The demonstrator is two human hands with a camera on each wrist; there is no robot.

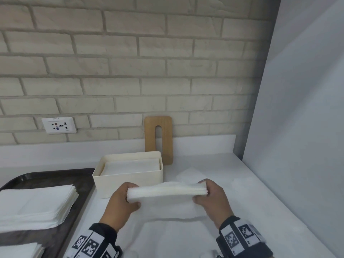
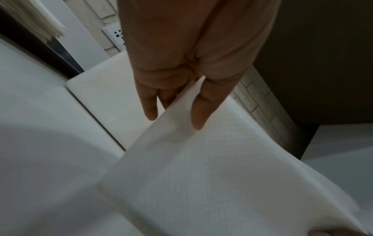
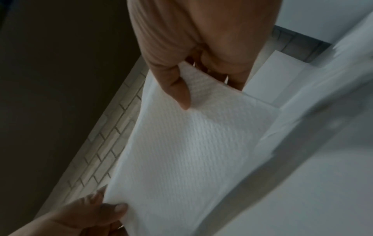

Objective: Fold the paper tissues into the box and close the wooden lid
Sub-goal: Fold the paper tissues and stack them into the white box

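A folded wad of white paper tissues [image 1: 167, 194] hangs above the counter, held at both ends. My left hand [image 1: 128, 197] pinches its left end, thumb under and fingers over. My right hand [image 1: 202, 192] pinches the right end the same way. In the wrist views the tissues [image 2: 212, 175] [image 3: 181, 151] spread out below each thumb. Just behind stands the cream box [image 1: 128, 178], open, with white tissues lying inside. The wooden lid [image 1: 158, 138], with a long slot, leans upright against the brick wall behind the box.
A dark tray [image 1: 81, 192] on the left carries two stacks of white tissues [image 1: 35, 205]. More loose tissue sheets [image 1: 189, 174] lie on the white counter under and beyond my hands. A white wall panel bounds the right side. A socket [image 1: 58, 125] sits on the wall.
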